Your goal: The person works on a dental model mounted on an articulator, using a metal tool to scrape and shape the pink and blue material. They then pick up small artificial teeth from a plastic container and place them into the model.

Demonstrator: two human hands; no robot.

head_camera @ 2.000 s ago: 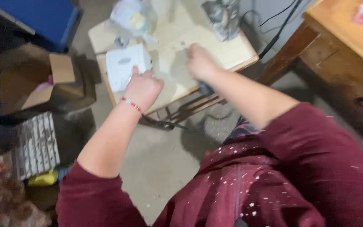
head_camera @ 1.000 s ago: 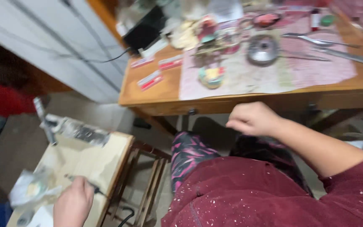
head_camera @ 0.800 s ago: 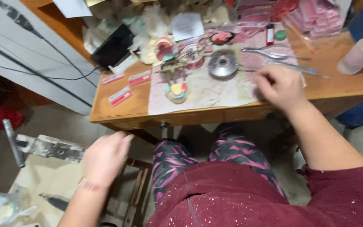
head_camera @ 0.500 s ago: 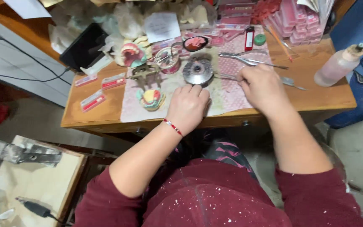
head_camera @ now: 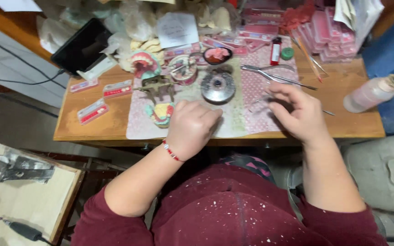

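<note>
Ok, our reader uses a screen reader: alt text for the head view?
A person's left hand rests beside a dental model on a cluttered wooden desk, while the right hand reaches toward thin metal tools.

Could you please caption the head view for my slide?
Left hand beside a dental model, right hand over the patterned mat.

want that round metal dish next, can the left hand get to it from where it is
Probably yes: the left hand rests just below the round metal dish, with only bare mat between them.
</note>
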